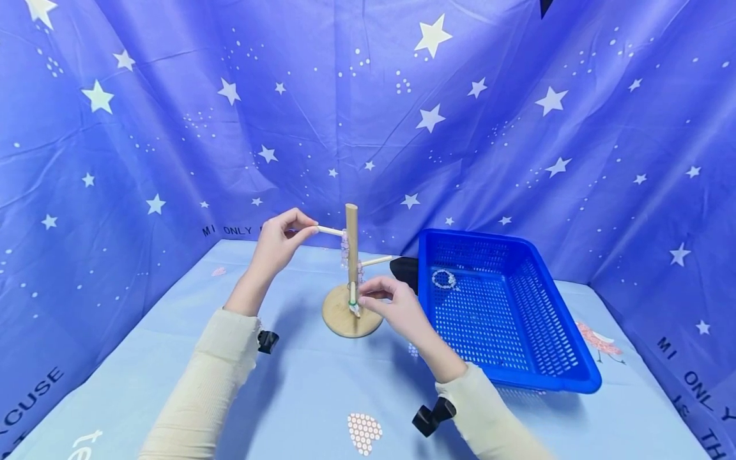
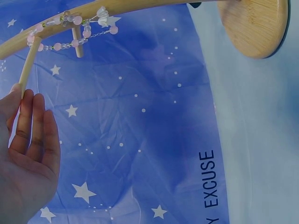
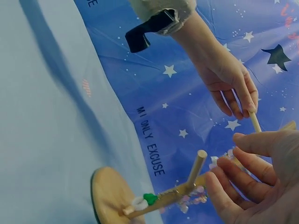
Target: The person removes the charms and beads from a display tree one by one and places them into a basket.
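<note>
My left hand (image 1: 278,243) pinches the end of the upper left peg (image 1: 331,230) on a wooden stand (image 1: 352,243). A pink and clear beaded bracelet (image 2: 57,46) hangs from that peg, close against the post. My right hand (image 1: 397,306) is beside the lower post, near the front peg (image 3: 198,165); in the right wrist view its thumb and fingers are apart with nothing between them. Low on the post, near the round base (image 3: 110,196), shows a green and white piece (image 3: 150,199). More pink beads (image 1: 360,271) hang by the right peg (image 1: 376,260), partly hidden.
A blue perforated basket (image 1: 422,255) stands to the right of the stand. Inside it lies a pale beaded bracelet (image 1: 452,281). A dark object (image 1: 405,271) sits between stand and basket. Star-printed blue cloth (image 1: 299,128) hangs behind the table.
</note>
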The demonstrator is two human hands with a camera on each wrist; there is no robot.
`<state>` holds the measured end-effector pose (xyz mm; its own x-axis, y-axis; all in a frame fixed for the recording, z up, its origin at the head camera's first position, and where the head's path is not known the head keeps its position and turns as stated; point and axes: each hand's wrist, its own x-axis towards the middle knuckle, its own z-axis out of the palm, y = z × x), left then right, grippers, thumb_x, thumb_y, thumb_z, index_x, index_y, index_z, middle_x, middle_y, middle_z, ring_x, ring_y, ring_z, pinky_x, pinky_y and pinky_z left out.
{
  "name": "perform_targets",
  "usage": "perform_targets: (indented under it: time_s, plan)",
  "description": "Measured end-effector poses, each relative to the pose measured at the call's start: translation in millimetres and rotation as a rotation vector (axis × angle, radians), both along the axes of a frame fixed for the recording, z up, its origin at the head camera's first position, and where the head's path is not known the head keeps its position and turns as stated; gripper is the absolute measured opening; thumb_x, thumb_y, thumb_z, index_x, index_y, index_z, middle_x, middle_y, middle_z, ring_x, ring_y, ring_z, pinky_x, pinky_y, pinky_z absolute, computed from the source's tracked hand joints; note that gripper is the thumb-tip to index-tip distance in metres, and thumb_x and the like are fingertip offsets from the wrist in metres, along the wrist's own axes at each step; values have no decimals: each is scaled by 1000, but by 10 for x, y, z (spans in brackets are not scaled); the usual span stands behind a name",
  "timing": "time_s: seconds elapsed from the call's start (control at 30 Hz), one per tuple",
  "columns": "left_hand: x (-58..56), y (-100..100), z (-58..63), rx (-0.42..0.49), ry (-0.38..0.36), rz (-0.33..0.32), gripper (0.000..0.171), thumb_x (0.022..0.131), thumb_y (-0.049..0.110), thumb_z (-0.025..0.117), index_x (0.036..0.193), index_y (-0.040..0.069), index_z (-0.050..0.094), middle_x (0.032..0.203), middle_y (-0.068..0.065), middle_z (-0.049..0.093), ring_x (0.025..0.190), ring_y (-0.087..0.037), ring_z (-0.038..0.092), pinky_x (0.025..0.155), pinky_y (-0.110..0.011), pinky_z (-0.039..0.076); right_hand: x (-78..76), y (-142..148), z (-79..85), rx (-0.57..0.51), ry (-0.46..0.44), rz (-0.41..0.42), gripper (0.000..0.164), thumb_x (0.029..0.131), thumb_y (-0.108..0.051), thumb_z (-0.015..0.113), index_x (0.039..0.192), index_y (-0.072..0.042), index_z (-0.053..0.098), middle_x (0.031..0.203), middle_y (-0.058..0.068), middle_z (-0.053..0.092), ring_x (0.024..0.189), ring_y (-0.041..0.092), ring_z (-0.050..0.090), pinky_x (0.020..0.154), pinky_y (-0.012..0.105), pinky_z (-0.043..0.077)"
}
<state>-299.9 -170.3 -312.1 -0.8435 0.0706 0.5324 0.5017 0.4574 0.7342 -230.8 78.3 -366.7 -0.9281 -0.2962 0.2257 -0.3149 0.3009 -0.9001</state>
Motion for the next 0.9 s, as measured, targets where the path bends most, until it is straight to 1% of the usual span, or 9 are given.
perform_targets:
  time_s: [0.2,0.4,0.57,0.73,0.8,0.9]
  plan:
    - [-4,2,-2,3,-1,-5,14,94,16,70,97,2,70,100,-17,75,78,-1,61,67,-14,50,33,-124,-91,-80,-64,-50,27,86,-2,72,113,1,66,114,20,71,107,35,68,92,40,57]
    - [5,5,7,4,0,-5,13,94,15,70,97,3,70,100,-17,75,79,-2,62,67,-13,50,50,-200,-176,-116,-78,-71,37,86,1,70,121,3,61,121,23,67,116,38,63,97,44,55]
    - [9,3,2,6,4,-5,13,94,15,70,98,2,70,100,-17,75,78,-1,61,66,-14,50,58,-239,-252,-108,-87,-61,45,88,-4,71,130,2,55,131,23,61,125,38,58,101,43,53]
    - [9,4,-2,13,0,-8,13,93,14,70,98,2,70,100,-18,75,79,1,62,68,-13,51,47,-252,-330,-96,-93,-47,54,89,-10,73,136,1,50,141,24,54,132,41,53,103,45,51]
    - [8,5,-5,14,-3,-7,14,93,15,70,98,2,70,100,-18,75,79,-1,63,68,-13,51,40,-256,-348,-93,-94,-51,57,89,-12,74,138,1,48,143,25,51,133,43,51,103,46,51]
    - [6,6,-8,13,-4,-5,14,94,15,70,98,2,71,99,-17,75,80,-7,64,67,-14,50,25,-267,-367,-92,-111,-65,63,89,-14,74,142,1,45,146,26,48,135,42,49,105,47,50]
